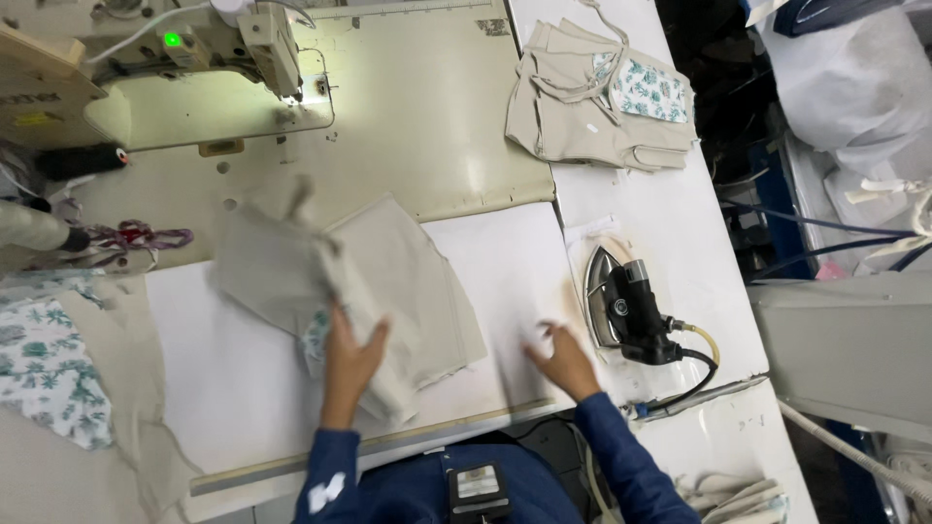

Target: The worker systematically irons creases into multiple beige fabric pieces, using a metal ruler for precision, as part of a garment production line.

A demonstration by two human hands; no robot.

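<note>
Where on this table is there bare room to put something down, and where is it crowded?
Bare white surface lies between the beige fabric piece under the left hand and the iron, around the right hand. Another patch lies in front, left of the left hand. It is crowded at the sewing machine and the stacked beige pieces.

We see the white surface (243, 388) brightly and evenly lit, with a small lamp glowing on the sewing machine (194, 39) (its plate glares pale). The beige cloth (291, 262) below the machine and both hands smear with motion blur. The far right falls dark.
</note>
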